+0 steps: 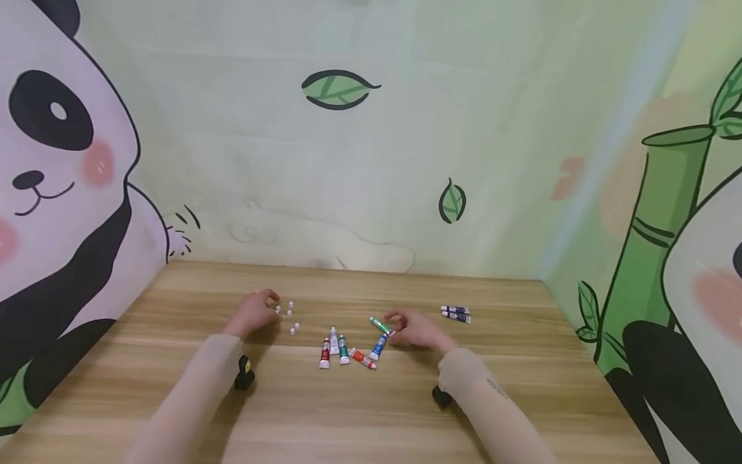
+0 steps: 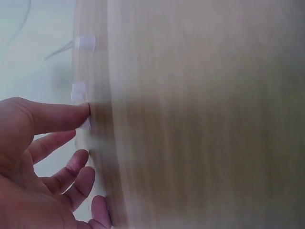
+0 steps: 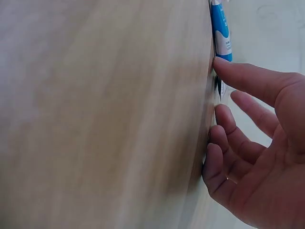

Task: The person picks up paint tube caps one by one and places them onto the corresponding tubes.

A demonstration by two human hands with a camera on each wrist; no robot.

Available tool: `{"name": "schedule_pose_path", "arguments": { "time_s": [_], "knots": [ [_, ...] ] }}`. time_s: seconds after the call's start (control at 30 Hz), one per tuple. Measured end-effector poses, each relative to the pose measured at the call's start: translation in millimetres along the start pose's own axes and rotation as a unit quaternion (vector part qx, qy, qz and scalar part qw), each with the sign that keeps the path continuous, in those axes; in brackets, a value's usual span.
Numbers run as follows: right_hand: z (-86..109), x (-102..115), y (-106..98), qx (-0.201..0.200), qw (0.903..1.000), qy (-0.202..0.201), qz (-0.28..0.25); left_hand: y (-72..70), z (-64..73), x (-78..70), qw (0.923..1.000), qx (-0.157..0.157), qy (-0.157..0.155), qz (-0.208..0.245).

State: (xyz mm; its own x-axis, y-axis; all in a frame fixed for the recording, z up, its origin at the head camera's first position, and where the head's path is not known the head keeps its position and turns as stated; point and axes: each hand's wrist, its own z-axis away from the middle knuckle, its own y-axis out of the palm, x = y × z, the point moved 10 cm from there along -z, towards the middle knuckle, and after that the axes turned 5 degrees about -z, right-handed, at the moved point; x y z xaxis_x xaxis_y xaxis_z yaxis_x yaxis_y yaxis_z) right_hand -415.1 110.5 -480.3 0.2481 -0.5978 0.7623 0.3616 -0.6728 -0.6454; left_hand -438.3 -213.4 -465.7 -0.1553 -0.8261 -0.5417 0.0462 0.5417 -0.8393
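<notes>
My left hand (image 1: 255, 314) rests low over the table at the left, fingers loosely bent, beside several small white caps (image 1: 291, 312). In the left wrist view one white cap (image 2: 86, 125) shows just by the thumb tip; whether they touch cannot be told. On the right, my right hand (image 1: 418, 327) has its thumb and fingers spread apart around the lower end of a green paint tube (image 1: 380, 325). A blue paint tube (image 1: 379, 347) lies by the thumb, and its end shows close to the thumb tip in the right wrist view.
Nearer the middle lie a dark red tube (image 1: 324, 354), a silvery tube (image 1: 333, 341), a teal tube (image 1: 344, 350) and an orange-red tube (image 1: 363, 359). Two dark blue tubes (image 1: 456, 314) lie to the right of my right hand. A printed backdrop stands behind the wooden table (image 1: 348, 419).
</notes>
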Motion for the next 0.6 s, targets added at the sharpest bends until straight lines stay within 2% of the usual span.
{"name": "schedule_pose_path", "arguments": {
  "time_s": [0.13,0.3,0.4,0.53,0.6],
  "knots": [
    [-5.6,6,3,0.032,0.9994,-0.009,0.010,2.5,-9.6,2.4,0.9997,0.012,-0.011,-0.017],
    [-12.2,13,-1,0.018,0.9997,-0.017,0.002,2.6,-15.6,-3.9,0.9999,0.010,-0.003,-0.001],
    [-15.3,15,0,0.016,0.9997,-0.018,0.004,3.8,-14.9,-9.0,0.9999,0.015,0.002,-0.006],
    [-15.4,7,8,0.019,0.9998,0.007,0.006,9.7,-11.0,-11.4,0.9992,0.026,0.010,-0.026],
    [-15.4,4,8,0.013,0.9998,0.016,0.002,9.3,-10.5,-13.1,0.9992,0.022,0.019,-0.027]
  ]
}}
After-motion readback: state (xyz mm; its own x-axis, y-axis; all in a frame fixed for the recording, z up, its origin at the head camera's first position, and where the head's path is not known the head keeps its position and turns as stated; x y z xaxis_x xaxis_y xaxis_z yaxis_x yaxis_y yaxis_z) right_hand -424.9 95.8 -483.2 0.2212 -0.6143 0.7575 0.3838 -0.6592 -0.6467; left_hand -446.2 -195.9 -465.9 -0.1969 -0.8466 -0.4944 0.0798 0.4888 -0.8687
